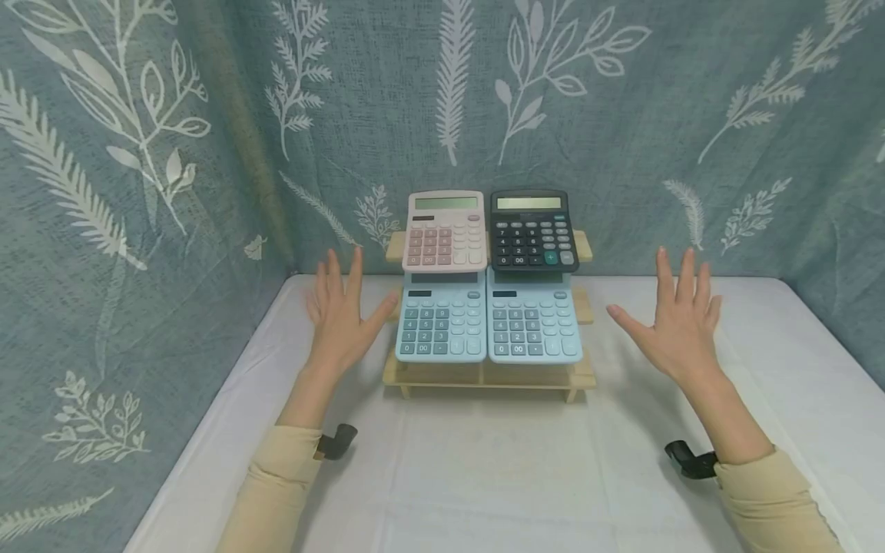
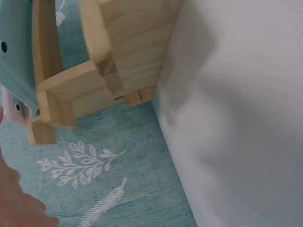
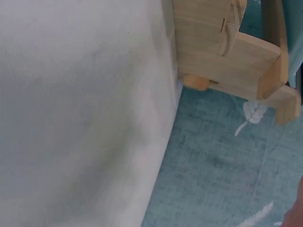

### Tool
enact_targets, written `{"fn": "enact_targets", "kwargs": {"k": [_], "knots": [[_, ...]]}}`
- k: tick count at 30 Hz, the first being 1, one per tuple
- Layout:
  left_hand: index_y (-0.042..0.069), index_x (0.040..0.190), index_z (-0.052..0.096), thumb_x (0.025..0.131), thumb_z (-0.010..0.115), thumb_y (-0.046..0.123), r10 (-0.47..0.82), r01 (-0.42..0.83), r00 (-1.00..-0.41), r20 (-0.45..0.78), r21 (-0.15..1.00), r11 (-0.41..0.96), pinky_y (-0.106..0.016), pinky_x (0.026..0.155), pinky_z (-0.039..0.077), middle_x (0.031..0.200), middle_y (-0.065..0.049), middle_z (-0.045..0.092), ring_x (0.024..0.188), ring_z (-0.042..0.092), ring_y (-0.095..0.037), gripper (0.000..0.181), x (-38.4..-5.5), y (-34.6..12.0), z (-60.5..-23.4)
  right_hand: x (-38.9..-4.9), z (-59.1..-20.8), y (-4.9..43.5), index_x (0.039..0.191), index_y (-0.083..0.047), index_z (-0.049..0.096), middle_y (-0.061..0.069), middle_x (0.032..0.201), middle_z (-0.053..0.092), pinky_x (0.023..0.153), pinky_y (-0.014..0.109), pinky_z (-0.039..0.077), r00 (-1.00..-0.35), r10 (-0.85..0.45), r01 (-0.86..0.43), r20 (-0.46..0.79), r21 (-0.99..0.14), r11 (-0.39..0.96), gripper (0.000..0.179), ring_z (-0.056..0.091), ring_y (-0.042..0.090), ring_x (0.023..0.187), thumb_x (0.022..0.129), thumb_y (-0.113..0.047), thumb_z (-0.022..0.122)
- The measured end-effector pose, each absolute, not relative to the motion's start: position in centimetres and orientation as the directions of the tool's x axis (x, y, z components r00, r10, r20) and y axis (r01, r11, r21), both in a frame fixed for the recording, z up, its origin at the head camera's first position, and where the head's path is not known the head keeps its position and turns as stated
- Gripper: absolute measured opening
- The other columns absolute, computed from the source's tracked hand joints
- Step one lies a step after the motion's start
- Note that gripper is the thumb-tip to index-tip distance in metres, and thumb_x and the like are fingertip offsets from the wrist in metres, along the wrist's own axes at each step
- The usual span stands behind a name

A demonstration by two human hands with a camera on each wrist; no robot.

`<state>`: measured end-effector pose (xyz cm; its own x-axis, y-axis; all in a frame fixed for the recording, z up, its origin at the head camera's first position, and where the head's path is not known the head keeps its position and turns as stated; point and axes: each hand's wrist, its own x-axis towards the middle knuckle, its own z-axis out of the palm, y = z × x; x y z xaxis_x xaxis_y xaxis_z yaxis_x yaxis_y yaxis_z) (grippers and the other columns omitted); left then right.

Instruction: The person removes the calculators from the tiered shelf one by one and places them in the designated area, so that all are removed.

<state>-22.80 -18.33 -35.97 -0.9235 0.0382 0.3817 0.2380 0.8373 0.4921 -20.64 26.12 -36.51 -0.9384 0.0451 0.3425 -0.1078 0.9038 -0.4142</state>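
Note:
My left hand (image 1: pixel 339 319) is spread out to the left of a wooden tiered stand (image 1: pixel 484 375), its thumb near the stand's side. On the other side, my right hand (image 1: pixel 681 330) has its fingers spread, apart from the stand and holding nothing. Calculators lean on the stand in two rows. A pink calculator (image 1: pixel 445 230) is at the upper left, with a black calculator (image 1: pixel 532 230) beside it. Below them are a left blue calculator (image 1: pixel 442 319) and a right blue calculator (image 1: pixel 534 319), their tops hidden behind the upper pair. Both wrist views show the stand's wooden sides (image 2: pixel 142 42).
A white cloth covers the table (image 1: pixel 484 476). Behind and to the left hangs a blue-green curtain (image 1: pixel 387 92) with white leaf prints. Black wrist devices (image 1: pixel 339 442) are worn at both cuffs. The stand's lowest front ledge shows below the blue calculators.

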Motion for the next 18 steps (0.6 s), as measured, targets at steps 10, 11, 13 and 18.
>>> {"fn": "enact_targets", "kwargs": {"k": [10, 11, 13, 18], "knots": [[0.015, 0.157, 0.015, 0.095, 0.061, 0.037, 0.013, 0.305, -0.920, 0.392, 0.694, 0.652, -0.062, 0.110, 0.025, 0.160, -0.016, 0.017, 0.143, 0.021, -0.039, 0.080, -22.8, -17.7, -36.5, -20.6, -36.3, 25.3, 0.157, -0.013, -0.006, 0.022, 0.160, -0.008, 0.101, 0.076, 0.016, -0.937, 0.053, -0.161, 0.345, -0.564, 0.810, 0.097, -0.004, 0.046, 0.144, 0.093, -0.057, 0.054], [0.013, 0.157, 0.017, 0.095, 0.062, 0.035, 0.007, 0.308, -0.922, 0.387, 0.723, 0.618, -0.058, 0.110, 0.029, 0.159, -0.016, 0.021, 0.142, 0.027, -0.037, 0.080, -22.8, -17.6, -36.5, -20.6, -36.2, 25.1, 0.156, -0.011, -0.005, 0.023, 0.160, -0.006, 0.103, 0.075, 0.016, -0.939, 0.052, -0.166, 0.340, -0.581, 0.796, 0.097, -0.003, 0.047, 0.144, 0.094, -0.055, 0.054], [0.011, 0.156, 0.020, 0.095, 0.064, 0.031, -0.008, 0.296, -0.934, 0.358, 0.784, 0.545, -0.051, 0.108, 0.037, 0.156, -0.016, 0.027, 0.138, 0.035, -0.034, 0.078, -22.8, -17.5, -36.5, -20.7, -36.0, 24.8, 0.156, -0.007, -0.004, 0.025, 0.159, -0.004, 0.105, 0.073, 0.015, -0.943, 0.049, -0.173, 0.328, -0.611, 0.773, 0.095, 0.000, 0.048, 0.144, 0.095, -0.054, 0.053], [0.009, 0.154, 0.025, 0.094, 0.067, 0.026, -0.051, 0.209, -0.969, 0.243, 0.908, 0.364, -0.044, 0.107, 0.040, 0.153, -0.014, 0.034, 0.134, 0.042, -0.030, 0.075, -23.1, -17.3, -36.7, -20.9, -35.4, 24.0, 0.155, -0.003, 0.000, 0.029, 0.157, 0.005, 0.106, 0.067, 0.025, -0.950, 0.037, -0.198, 0.311, -0.686, 0.700, 0.092, 0.016, 0.051, 0.140, 0.096, -0.047, 0.056]]}}
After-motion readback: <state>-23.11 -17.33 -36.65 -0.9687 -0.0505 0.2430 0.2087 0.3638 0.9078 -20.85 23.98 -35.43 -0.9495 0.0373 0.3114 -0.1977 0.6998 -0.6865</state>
